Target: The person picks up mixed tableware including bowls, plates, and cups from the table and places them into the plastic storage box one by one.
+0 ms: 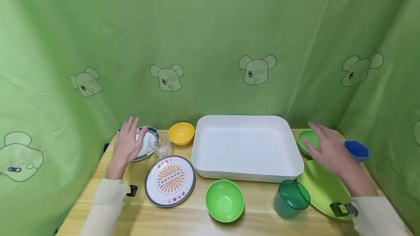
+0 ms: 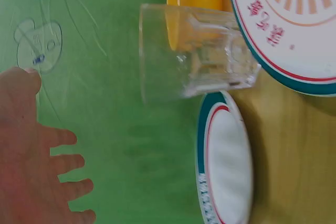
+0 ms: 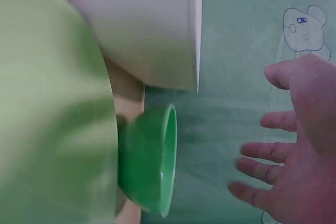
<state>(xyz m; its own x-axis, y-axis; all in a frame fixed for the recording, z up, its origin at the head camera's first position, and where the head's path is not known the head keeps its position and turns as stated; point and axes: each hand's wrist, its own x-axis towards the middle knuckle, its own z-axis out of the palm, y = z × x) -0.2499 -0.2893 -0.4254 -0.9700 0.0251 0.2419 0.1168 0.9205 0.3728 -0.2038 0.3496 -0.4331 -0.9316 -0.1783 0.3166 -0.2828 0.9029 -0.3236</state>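
My left hand (image 1: 127, 143) hovers with spread fingers over the left side of the table, near a white plate with a dark green rim (image 1: 144, 148). Beside that plate stands a clear glass mug (image 1: 163, 148). Over on the right, my right hand (image 1: 329, 152) is held in the air with its fingers extended, close to a green bowl (image 1: 306, 139) and above a yellow-green plate (image 1: 323, 188). Both hands hold nothing; the left wrist view shows the left fingers apart from the mug, and the right wrist view shows the right fingers away from the green bowl (image 3: 149, 161).
A white rectangular tray (image 1: 246, 145) lies in the middle. Around it are a yellow bowl (image 1: 181, 133), a patterned plate (image 1: 170, 181), a light green bowl (image 1: 224, 200), a dark green cup (image 1: 290, 199) and a blue container (image 1: 357, 150). Green curtain (image 1: 210, 46) surrounds the table.
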